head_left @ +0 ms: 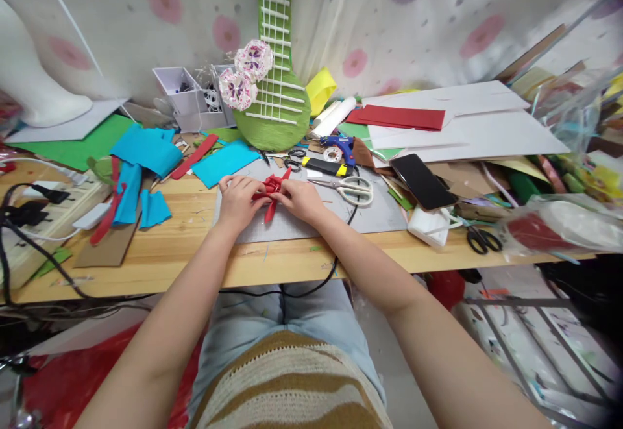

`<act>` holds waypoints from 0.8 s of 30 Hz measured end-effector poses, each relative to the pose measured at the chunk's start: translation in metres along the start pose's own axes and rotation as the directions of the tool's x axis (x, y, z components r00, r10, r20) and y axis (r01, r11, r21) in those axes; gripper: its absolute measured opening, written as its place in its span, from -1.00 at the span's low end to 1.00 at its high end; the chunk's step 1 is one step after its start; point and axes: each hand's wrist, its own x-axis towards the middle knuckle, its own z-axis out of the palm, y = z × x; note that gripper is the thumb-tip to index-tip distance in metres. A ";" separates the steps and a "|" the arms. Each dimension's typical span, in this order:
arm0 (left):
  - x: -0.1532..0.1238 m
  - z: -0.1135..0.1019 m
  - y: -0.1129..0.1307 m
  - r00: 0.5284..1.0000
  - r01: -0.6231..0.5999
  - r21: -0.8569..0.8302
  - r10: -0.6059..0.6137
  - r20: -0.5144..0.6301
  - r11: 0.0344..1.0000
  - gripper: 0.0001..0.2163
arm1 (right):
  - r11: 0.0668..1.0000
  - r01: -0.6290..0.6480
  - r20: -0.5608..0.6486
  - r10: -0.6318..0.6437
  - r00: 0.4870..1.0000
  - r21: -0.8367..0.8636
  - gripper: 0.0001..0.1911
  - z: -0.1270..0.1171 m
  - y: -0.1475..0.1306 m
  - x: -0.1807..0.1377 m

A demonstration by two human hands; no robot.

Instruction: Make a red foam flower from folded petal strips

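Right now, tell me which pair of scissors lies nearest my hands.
The white-handled scissors on the grey mat, blades pointing at the right hand. The black-handled scissors lie far off to the right, by the table's front edge.

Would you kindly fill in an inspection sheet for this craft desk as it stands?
Surface: wooden desk with a grey mat under the hands.
Job's things: red felt piece on the mat, strips sticking out.
Clutter: white-handled scissors, phone, blue glue gun, blue felt scraps, black scissors near the desk edge.
Grips: left hand and right hand both pinch the red felt piece.
Cables: black cable hangs below the front edge; power strip with plugs at left.
Surroundings: green guitar-shaped model and spotted cloth behind the desk.
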 end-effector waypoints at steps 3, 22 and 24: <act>0.000 -0.001 -0.003 1.000 -0.004 -0.002 0.004 0.011 1.000 -0.90 | 0.997 0.071 0.018 -0.071 0.997 0.015 -0.71 -0.004 0.003 -0.001; -0.005 -0.001 0.004 0.998 -0.032 -0.011 0.032 -0.060 0.999 -0.89 | 0.956 0.247 0.045 -0.243 0.969 -0.156 -0.68 0.004 0.004 -0.004; -0.006 0.000 0.004 0.997 -0.049 -0.012 0.049 -0.057 0.999 -0.86 | 0.950 0.268 0.057 -0.263 0.963 -0.162 -0.68 0.005 0.004 -0.004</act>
